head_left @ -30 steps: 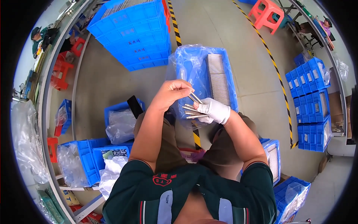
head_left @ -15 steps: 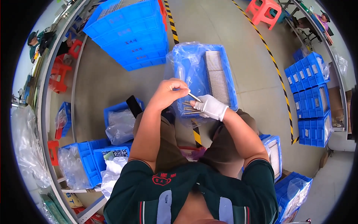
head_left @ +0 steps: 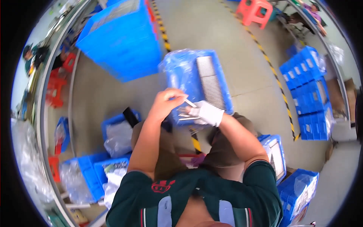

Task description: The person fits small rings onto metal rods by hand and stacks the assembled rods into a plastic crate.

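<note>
My bare left hand (head_left: 167,104) pinches one end of a thin metal rod (head_left: 190,103). The rod's other end meets my right hand (head_left: 208,113), which wears a white glove with bare fingertips. Several more metal rods (head_left: 188,117) stick out from the right hand's grip, pointing left. Both hands are over the near part of a blue crate (head_left: 224,81) in front of my knees. Inside it, a long row of similar rods (head_left: 210,83) is packed side by side on the right. Clear plastic film (head_left: 177,68) covers the left part. Blur hides the rods' ends.
A tall stack of blue crates (head_left: 124,53) stands at the far left. More stacked crates (head_left: 306,94) are at the right. Beside my left leg are a bagged crate (head_left: 117,138) and a dark phone-like slab (head_left: 130,117). Red stools (head_left: 254,13) stand farther off.
The whole view has shifted and blurred, with the crates now farther left in it. My hands keep much the same hold on the rods, slightly lower in the picture.
</note>
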### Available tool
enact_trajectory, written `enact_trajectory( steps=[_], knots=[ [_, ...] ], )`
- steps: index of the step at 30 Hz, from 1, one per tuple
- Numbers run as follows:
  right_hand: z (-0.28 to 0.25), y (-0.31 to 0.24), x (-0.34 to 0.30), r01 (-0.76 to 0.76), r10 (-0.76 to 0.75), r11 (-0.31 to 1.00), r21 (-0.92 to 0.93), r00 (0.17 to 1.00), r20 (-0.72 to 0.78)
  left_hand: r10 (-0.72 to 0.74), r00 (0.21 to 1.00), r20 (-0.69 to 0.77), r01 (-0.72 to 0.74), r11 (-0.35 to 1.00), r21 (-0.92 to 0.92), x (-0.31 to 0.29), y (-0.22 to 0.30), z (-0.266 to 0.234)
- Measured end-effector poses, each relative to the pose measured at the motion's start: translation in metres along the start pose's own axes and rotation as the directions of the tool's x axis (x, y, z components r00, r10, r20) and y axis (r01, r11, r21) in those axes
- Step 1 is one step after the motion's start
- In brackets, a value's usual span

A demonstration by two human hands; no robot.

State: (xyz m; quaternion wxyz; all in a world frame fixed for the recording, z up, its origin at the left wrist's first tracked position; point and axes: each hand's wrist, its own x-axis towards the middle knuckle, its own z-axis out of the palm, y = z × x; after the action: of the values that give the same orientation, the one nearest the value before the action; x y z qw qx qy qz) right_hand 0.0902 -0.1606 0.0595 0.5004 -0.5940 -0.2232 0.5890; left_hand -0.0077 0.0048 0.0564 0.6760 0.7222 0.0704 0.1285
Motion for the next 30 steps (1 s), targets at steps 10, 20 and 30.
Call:
enact_trajectory(
  steps=[10,20,30],
  knots=[
    [0.008,0.012,0.009,0.009,-0.071,0.966,0.260,0.970,0.231,-0.172,0.980,-0.102,0.056,0.725,-0.686,-0.006,-0.005,0.012],
    [0.021,0.025,0.016,-0.294,0.085,0.860,0.418,0.889,0.450,-0.148,0.943,0.299,0.224,0.945,-0.238,-0.002,-0.001,0.019],
    [0.016,0.046,0.027,-0.208,0.070,0.930,0.302,0.909,0.412,-0.140,0.849,0.509,0.211,0.974,-0.085,-0.008,0.011,0.023]
  ],
)
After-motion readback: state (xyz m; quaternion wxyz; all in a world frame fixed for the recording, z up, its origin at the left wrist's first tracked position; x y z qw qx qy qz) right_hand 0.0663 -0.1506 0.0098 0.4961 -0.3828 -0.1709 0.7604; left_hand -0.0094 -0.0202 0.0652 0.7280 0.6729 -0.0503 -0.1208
